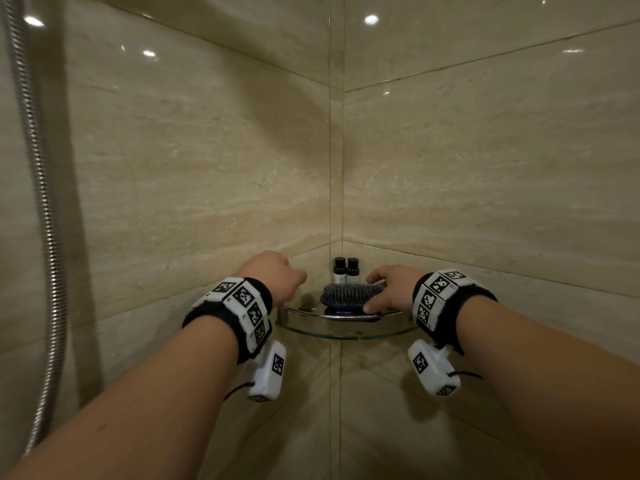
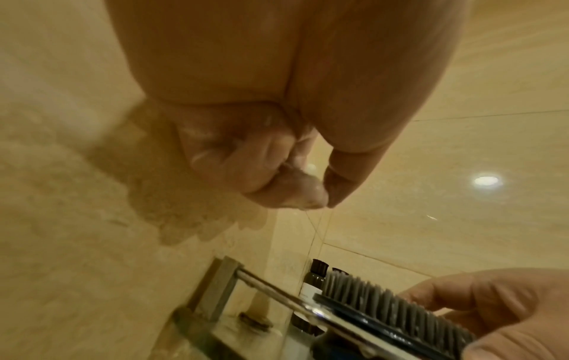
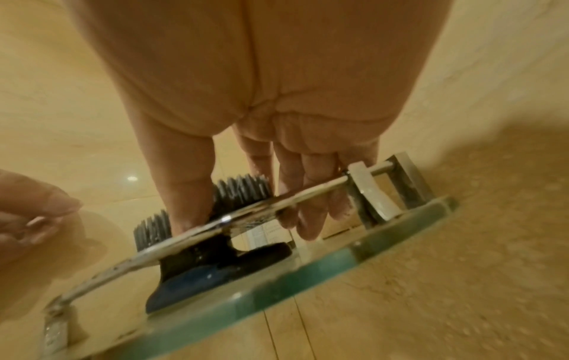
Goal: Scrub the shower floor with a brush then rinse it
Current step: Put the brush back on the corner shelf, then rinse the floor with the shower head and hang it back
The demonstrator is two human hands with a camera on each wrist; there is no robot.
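My right grip (image 1: 394, 289) pinches the right end of the brush (image 1: 346, 293), thumb in front, fingers behind. The brush lies bristles up on the glass corner shelf (image 1: 346, 336), low in the middle of the frame. My left grip (image 1: 277, 275) is curled up tight, holding nothing, left of it.

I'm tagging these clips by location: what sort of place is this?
Most likely a bathroom shower stall: glossy tiled walls meet in a corner, a metal shower hose hangs at left, and a glass corner shelf holds two small bottles.
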